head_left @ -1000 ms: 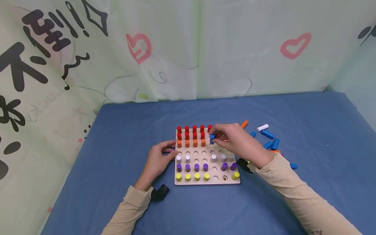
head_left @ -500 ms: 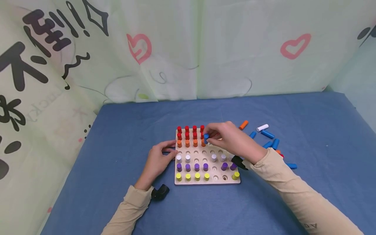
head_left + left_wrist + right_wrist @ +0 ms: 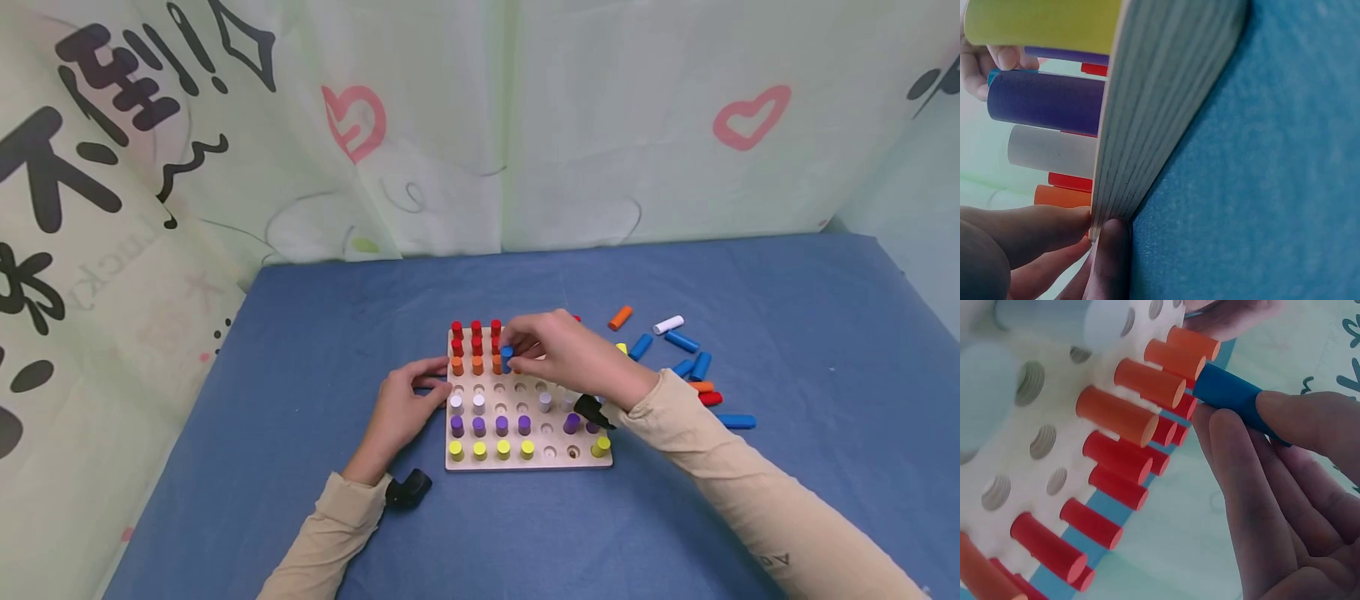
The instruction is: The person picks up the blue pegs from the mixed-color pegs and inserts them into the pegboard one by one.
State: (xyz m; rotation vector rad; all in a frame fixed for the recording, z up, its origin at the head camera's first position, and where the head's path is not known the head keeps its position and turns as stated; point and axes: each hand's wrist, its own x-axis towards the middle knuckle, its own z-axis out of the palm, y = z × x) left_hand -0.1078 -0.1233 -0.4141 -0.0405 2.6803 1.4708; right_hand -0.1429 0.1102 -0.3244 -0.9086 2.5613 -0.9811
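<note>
My right hand [image 3: 573,354] pinches a blue peg [image 3: 1225,394] between thumb and fingers. It holds the peg above the far part of the wooden pegboard [image 3: 540,466], over the orange peg row [image 3: 457,366]; in the right wrist view the peg is tilted beyond the orange pegs. My left hand [image 3: 405,408] grips the board's left edge, its fingertips [image 3: 1112,250] against the layered side in the left wrist view. Red pegs [image 3: 457,329] fill the back rows. Nearer rows hold white [image 3: 456,404], purple [image 3: 457,427] and yellow pegs [image 3: 456,451], with some bare holes between.
Right of the board lie loose pegs on the blue cloth [image 3: 360,325]: several blue ones [image 3: 681,341], an orange peg [image 3: 620,317], a white peg [image 3: 668,325] and a red peg [image 3: 709,399]. A printed curtain [image 3: 450,192] hangs behind the table.
My right hand has moved left over the board with the blue peg, uncovering loose pegs at the right. The left hand has stayed at the board's edge.
</note>
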